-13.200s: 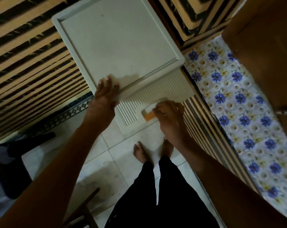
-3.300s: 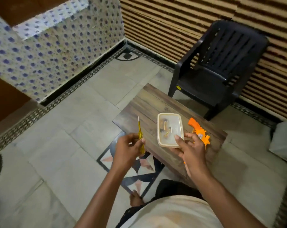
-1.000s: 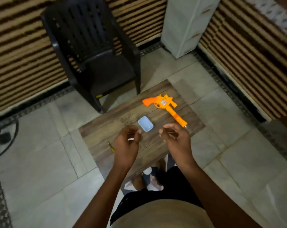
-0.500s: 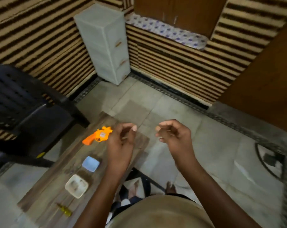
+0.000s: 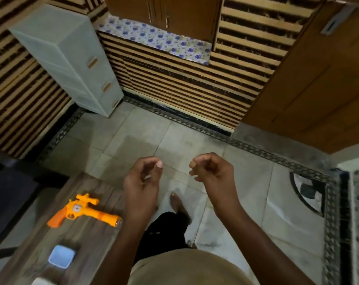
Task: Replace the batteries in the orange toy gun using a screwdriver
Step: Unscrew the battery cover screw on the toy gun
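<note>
Both hands, left [image 5: 141,182] and right [image 5: 212,171], loosely curled, holding nothing visible. Best to face the table [image 5: 86,233], then steady the orange toy gun [image 5: 83,211] before unscrewing.

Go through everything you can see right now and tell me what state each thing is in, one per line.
orange toy gun: lying on its side on the wooden table, untouched
blue lid: flat on the table, apart from the gun
drawer unit: upright, drawers closed
cupboard doors: closed
left hand: raised, fingers loosely curled, holding nothing
right hand: raised, fingers loosely curled, holding nothing
</note>
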`<state>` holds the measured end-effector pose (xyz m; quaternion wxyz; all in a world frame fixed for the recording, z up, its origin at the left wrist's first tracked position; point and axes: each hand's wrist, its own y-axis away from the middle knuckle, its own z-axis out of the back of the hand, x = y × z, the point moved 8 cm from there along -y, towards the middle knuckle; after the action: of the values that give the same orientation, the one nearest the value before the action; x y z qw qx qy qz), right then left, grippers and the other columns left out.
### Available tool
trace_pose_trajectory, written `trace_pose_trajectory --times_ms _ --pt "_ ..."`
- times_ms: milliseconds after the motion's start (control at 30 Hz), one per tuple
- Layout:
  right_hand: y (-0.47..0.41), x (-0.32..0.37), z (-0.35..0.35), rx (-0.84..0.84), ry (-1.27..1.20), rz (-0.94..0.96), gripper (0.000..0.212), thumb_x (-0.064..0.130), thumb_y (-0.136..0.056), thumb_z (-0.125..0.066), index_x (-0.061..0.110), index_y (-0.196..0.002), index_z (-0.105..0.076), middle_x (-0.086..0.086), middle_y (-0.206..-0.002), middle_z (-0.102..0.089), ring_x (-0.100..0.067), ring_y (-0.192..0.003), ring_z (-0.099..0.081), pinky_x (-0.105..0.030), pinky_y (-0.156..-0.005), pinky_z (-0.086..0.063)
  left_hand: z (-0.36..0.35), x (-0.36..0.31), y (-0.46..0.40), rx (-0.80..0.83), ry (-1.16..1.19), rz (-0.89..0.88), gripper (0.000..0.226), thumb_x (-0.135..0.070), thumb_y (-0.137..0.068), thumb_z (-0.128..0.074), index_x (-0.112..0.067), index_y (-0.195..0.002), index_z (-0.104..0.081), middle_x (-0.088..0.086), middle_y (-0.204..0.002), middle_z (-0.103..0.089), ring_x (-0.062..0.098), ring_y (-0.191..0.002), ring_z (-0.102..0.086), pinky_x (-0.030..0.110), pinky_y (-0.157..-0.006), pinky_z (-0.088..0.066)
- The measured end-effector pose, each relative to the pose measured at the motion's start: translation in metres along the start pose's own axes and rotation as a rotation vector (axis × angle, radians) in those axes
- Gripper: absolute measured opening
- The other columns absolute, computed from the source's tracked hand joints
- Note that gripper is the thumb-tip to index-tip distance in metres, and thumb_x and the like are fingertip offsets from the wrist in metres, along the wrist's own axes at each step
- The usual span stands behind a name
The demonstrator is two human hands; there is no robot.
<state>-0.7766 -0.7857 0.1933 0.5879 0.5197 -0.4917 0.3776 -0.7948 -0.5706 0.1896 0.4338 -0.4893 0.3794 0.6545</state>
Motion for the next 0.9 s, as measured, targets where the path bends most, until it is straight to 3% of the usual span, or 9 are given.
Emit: trace_pose_trajectory --times_ms 133,400,567,767,900 --pt "-0.065 0.015 -0.007 -0.014 0.018 0.038 0.003 0.001 -0.093 -0.072 -0.002 -0.094 -0.070 -0.019 -0.090 -0.073 -0.029 -0.079 -0.074 -0.022 -0.067 -0.056 -0.026 -0.004 -0.061 0.024 0.021 -0.002 0.004 -0.027 -0.100 -0.072 -0.026 -0.102 -0.075 -0.003 -0.098 -0.078 0.022 -0.098 -0.074 0.052 -0.088 -0.062" --pt "-0.201 0.072 -0.065 0.031 0.080 0.063 0.004 0.006 -0.093 -0.073 0.010 -0.093 -0.071 -0.009 -0.089 -0.076 -0.024 -0.080 -0.075 -0.035 -0.074 -0.062 -0.037 -0.043 -0.206 0.025 0.032 -0.011 0.009 -0.018 -0.102 -0.071 -0.026 -0.102 -0.075 -0.002 -0.099 -0.079 0.023 -0.100 -0.075 0.060 -0.090 -0.061" --pt "-0.271 0.090 -0.142 0.182 0.072 0.052 0.005 0.004 -0.092 -0.073 0.007 -0.096 -0.071 -0.009 -0.088 -0.076 -0.020 -0.077 -0.075 -0.024 -0.069 -0.059 0.001 -0.048 -0.276 -0.147 0.022 0.016 0.006 -0.024 -0.102 -0.071 -0.024 -0.106 -0.076 -0.004 -0.103 -0.078 0.019 -0.100 -0.075 0.059 -0.090 -0.061" --pt "-0.342 0.089 -0.274 0.489 0.188 0.040 0.013 0.008 -0.091 -0.075 0.020 -0.093 -0.073 0.002 -0.089 -0.077 -0.018 -0.083 -0.076 -0.038 -0.080 -0.062 0.060 -0.025 -0.339 -0.420 0.063 0.095 0.006 -0.028 -0.100 -0.070 -0.025 -0.100 -0.076 -0.003 -0.095 -0.079 0.020 -0.093 -0.076 0.056 -0.087 -0.062" --pt "-0.377 0.094 -0.369 0.761 0.276 0.141 0.012 0.009 -0.091 -0.074 0.021 -0.094 -0.072 0.006 -0.087 -0.075 -0.014 -0.084 -0.074 -0.036 -0.080 -0.063 0.099 -0.015 -0.375 -0.635 0.125 0.148 0.005 -0.021 -0.099 -0.071 -0.018 -0.099 -0.075 -0.002 -0.092 -0.078 0.018 -0.090 -0.076 0.044 -0.081 -0.063"
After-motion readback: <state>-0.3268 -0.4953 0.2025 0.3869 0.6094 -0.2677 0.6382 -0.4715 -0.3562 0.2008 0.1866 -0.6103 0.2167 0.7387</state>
